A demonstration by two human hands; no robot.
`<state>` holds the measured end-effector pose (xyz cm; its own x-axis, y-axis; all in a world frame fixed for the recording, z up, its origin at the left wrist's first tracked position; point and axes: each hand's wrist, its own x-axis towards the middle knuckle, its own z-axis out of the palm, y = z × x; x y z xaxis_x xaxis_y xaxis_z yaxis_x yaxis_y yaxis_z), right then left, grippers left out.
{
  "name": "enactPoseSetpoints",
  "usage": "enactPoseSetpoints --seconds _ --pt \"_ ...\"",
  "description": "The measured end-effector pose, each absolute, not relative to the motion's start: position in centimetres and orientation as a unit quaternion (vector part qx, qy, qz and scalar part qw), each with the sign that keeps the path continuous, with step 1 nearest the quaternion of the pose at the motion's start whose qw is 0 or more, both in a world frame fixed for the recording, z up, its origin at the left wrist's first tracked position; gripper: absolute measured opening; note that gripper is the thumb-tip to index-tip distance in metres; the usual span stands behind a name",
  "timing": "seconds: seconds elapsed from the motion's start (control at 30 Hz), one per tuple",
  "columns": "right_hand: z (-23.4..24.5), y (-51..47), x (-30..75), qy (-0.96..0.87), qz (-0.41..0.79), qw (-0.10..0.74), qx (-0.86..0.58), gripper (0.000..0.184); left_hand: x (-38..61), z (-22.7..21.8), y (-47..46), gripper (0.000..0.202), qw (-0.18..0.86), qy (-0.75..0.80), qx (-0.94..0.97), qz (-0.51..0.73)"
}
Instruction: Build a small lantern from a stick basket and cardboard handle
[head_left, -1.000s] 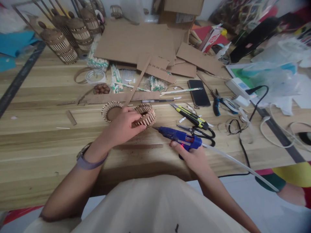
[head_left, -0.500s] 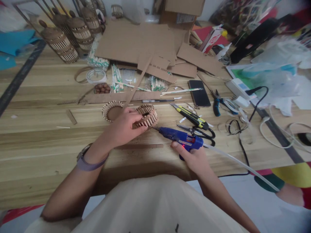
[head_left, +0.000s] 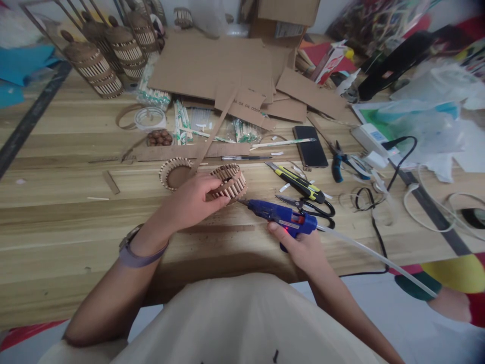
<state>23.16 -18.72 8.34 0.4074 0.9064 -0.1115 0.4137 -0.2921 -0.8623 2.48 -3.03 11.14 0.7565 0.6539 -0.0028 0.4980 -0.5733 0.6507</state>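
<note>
My left hand [head_left: 199, 199] is closed on a small ring of wooden sticks [head_left: 232, 188] with a brown band round it, held tilted just over the table. A blue hot glue gun [head_left: 280, 215] sits in my right hand [head_left: 299, 242], its red light lit and a long clear glue stick [head_left: 373, 258] running out of its back. The gun's nozzle points left at the lower edge of the ring; whether they touch I cannot tell. Behind my left hand stands a second stick ring with a cardboard base [head_left: 176, 174]. A brown strip [head_left: 217, 229] lies in front.
Right of the ring lie a yellow-black utility knife [head_left: 297, 183], scissors [head_left: 306, 206], a phone [head_left: 310, 146] and pliers [head_left: 339, 162]. Cardboard sheets [head_left: 212, 63] cover the back. Finished stick lanterns [head_left: 94, 71] stand back left. A black cord [head_left: 375, 227] trails on the right.
Almost nothing differs. Both hands keep their hold, and the glue gun's tip stays by the ring's lower edge, with the view shifted very slightly.
</note>
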Motion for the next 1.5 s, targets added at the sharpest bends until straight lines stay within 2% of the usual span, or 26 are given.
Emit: enactPoseSetpoints --seconds 0.5,0.73,1.1,1.3,1.5 --pt "8.34 -18.89 23.16 -0.453 0.311 0.387 -0.740 0.032 2.06 11.23 -3.04 0.019 0.355 0.330 0.867 0.119" --pt "9.08 -19.12 23.07 -0.418 0.313 0.416 -0.744 0.030 2.05 11.25 -3.11 0.026 0.348 0.331 0.870 0.107" --pt "8.43 -18.97 22.61 -0.404 0.279 0.401 -0.773 0.045 2.13 11.28 -3.55 0.022 0.354 0.304 0.877 0.115" --pt "8.81 -18.92 22.61 -0.466 0.292 0.396 -0.735 0.033 2.14 11.29 -3.67 0.026 0.353 0.299 0.879 0.115" --pt "9.20 -18.75 22.51 -0.492 0.295 0.397 -0.717 0.031 2.19 11.28 -3.70 0.029 0.346 0.288 0.886 0.113"
